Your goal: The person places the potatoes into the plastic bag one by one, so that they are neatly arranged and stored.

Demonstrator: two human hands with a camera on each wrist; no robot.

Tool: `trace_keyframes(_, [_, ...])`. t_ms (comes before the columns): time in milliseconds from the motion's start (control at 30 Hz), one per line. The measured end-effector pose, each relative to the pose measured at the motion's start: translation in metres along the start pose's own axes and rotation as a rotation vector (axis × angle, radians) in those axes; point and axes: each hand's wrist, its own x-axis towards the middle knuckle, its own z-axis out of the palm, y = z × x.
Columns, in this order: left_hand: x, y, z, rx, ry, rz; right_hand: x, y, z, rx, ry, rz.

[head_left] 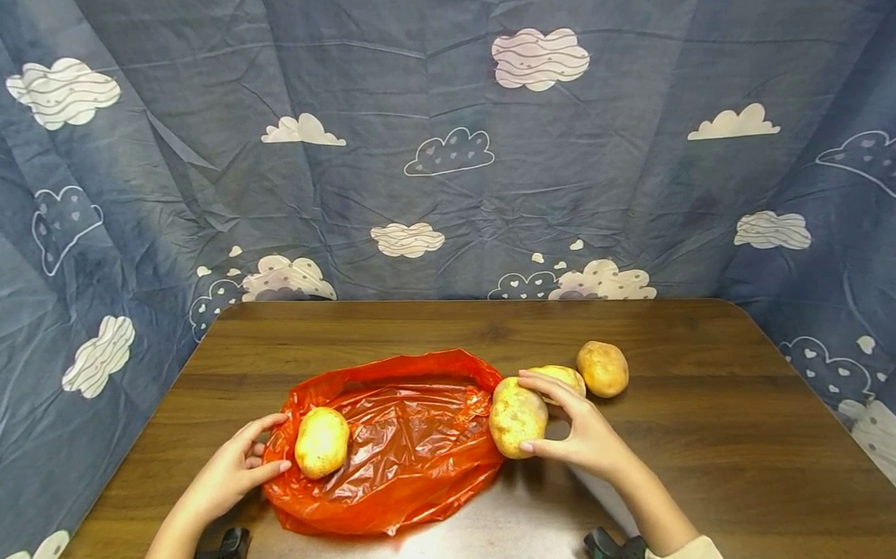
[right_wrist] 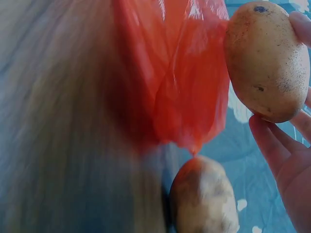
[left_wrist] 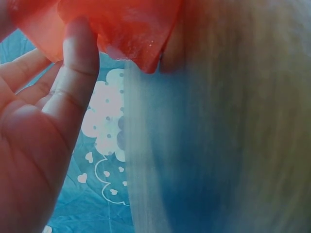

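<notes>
A red plastic bag [head_left: 417, 439] lies spread on the table with its mouth facing up. Inside its left part rests a potato [head_left: 322, 442]. My left hand [head_left: 234, 468] holds the bag's left rim between thumb and fingers; in the left wrist view the thumb [left_wrist: 80, 51] presses against the red plastic. With my right hand [head_left: 575, 432] I grip another potato [head_left: 517, 418] between thumb and fingers, at the bag's right edge. The right wrist view shows this held potato [right_wrist: 267, 60] raised beside the bag [right_wrist: 189, 87].
Behind the right hand lies a potato [head_left: 561, 378], partly hidden, and a further potato [head_left: 603, 369] sits just right of it. The wooden table [head_left: 725, 434] ends at a blue cloud-patterned curtain [head_left: 445, 204]. Each wrist wears a black device.
</notes>
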Motion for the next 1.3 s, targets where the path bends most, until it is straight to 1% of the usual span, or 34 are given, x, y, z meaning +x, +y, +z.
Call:
trace_keyframes(267, [0.000, 0.000, 0.000, -0.004, -0.005, -0.009, 0.020, -0.006, 0.013, 0.048, -0.038, 0.016])
trace_keyframes(367, [0.000, -0.001, 0.000, -0.003, -0.005, -0.007, 0.028, -0.009, 0.018, 0.042, -0.040, 0.013])
trace_keyframes(533, [0.000, -0.001, 0.000, -0.005, -0.006, -0.009, 0.038, -0.012, 0.028, -0.001, -0.035, 0.011])
trace_keyframes(667, [0.000, 0.000, -0.001, -0.006, -0.013, -0.015, 0.044, -0.013, 0.036, 0.021, -0.044, 0.030])
trace_keyframes(867, [-0.001, 0.001, -0.001, -0.007, -0.015, -0.032, 0.052, -0.013, 0.051, 0.062, -0.072, 0.063])
trace_keyframes(1033, [-0.001, 0.002, -0.001, 0.006, -0.002, -0.028, 0.060, -0.013, 0.063, 0.091, -0.112, 0.062])
trace_keyframes(1133, [0.000, 0.003, 0.000, 0.016, 0.006, -0.023, 0.064, -0.013, 0.069, 0.089, -0.131, 0.057])
trace_keyframes(1167, [0.000, 0.003, 0.000, 0.019, 0.008, -0.023, 0.065, -0.013, 0.072, 0.089, -0.134, 0.050])
trace_keyframes(1300, [-0.001, 0.002, 0.000, 0.011, 0.002, -0.025, 0.069, 0.007, 0.087, 0.069, -0.155, 0.030])
